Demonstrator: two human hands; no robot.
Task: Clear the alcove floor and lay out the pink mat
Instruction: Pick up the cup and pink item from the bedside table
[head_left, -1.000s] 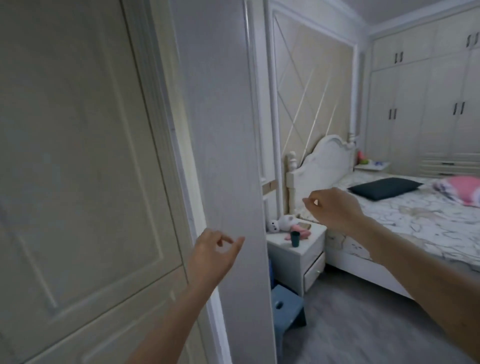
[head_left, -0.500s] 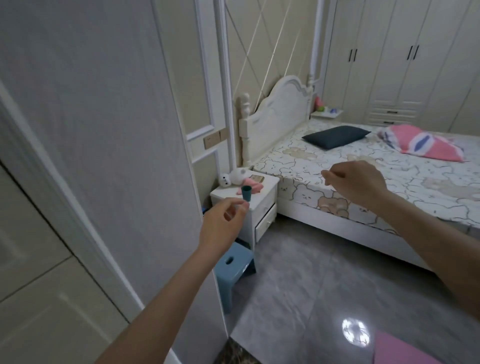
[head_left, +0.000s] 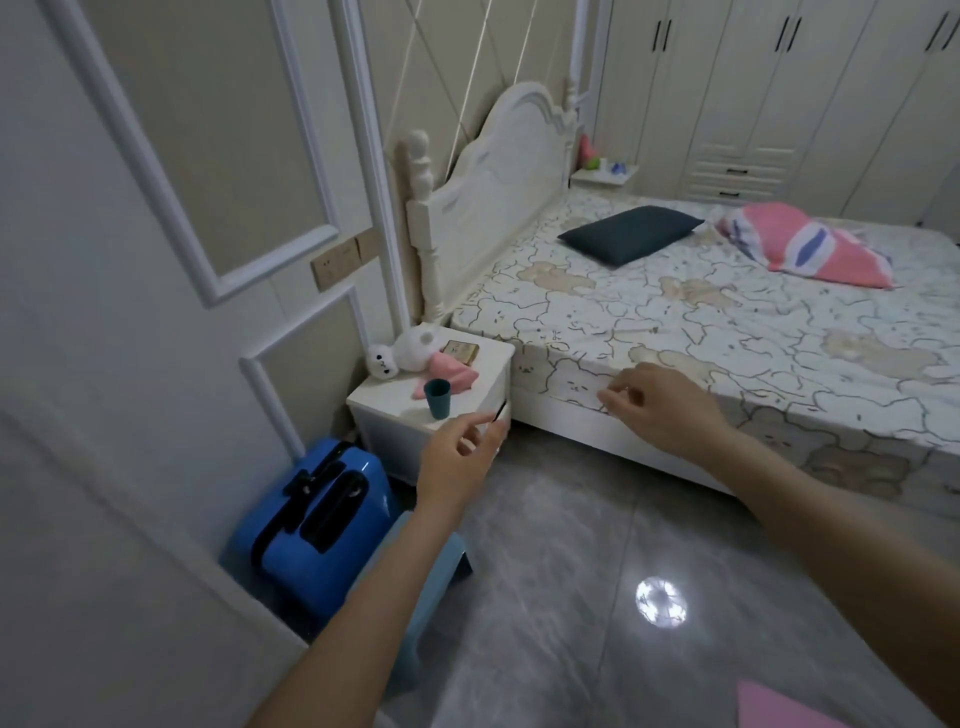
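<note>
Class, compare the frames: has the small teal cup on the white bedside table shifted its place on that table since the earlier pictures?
No. The small teal cup stands near the front edge of the white bedside table, just in front of the pink cloth, as before; only the camera moved.
</note>
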